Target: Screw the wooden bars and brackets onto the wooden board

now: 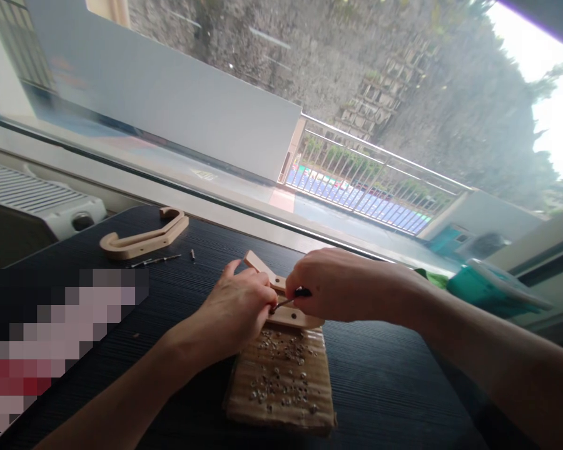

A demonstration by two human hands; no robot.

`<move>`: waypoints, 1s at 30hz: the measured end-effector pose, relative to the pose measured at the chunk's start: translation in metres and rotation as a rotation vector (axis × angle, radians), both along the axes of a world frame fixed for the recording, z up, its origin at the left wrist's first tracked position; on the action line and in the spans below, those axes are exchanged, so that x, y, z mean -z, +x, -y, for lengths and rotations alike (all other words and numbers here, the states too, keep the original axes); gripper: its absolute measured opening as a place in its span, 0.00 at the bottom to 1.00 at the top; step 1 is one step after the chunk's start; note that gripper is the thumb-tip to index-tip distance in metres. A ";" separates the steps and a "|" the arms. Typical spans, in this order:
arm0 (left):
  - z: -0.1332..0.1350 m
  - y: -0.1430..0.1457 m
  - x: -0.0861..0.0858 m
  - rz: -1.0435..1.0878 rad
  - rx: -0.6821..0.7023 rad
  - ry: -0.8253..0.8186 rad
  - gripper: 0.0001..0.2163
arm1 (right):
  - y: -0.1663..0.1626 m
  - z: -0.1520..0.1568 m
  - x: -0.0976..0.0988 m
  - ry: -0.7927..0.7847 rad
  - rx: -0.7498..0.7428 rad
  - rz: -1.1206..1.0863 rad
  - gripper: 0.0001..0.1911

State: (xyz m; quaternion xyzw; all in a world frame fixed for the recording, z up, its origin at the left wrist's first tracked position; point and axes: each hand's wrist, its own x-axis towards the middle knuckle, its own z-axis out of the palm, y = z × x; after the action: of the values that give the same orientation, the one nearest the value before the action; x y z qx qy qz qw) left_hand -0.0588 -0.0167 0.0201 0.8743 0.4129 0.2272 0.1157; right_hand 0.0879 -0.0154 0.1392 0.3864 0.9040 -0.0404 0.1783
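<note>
The left hand (pixel 246 290) clamps a pale wooden piece (pixel 304 319) lying between both hands, probably light, stiff and best held by its edges; the right hand (pixel 326 281) is wrapped around a thin-shafted tool (pixel 303 292). Beneath them, pitted cardboard (pixel 281 415) tops a dark table (pixel 380 381); beyond, radiator (pixel 70 209), then window frame (pixel 234 226).

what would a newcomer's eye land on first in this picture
Probably the hands near the middle: the right hand holds a thin tool to a pale wooden piece, with the left hand against it. Just below, a pitted cardboard slab stands out on the dark table. The big bright window fills the upper part, and a second wooden piece lies back left.
</note>
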 end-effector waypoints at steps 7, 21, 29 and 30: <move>0.001 -0.002 -0.005 -0.004 0.029 -0.031 0.10 | -0.011 0.006 -0.006 -0.016 0.023 0.136 0.09; 0.003 0.006 -0.003 -0.008 -0.047 -0.002 0.07 | -0.015 -0.001 0.000 0.026 -0.017 0.145 0.08; 0.003 0.007 -0.003 -0.039 -0.060 0.018 0.08 | -0.022 -0.003 -0.001 0.036 -0.059 0.144 0.07; 0.003 0.007 -0.003 -0.039 -0.058 0.021 0.08 | -0.022 -0.003 -0.001 0.038 -0.059 0.148 0.07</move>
State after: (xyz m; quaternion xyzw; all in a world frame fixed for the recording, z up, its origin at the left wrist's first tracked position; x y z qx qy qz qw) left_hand -0.0517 -0.0198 0.0232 0.8675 0.4378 0.2176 0.0915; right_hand 0.0658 -0.0127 0.1403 0.3651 0.8999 0.0109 0.2384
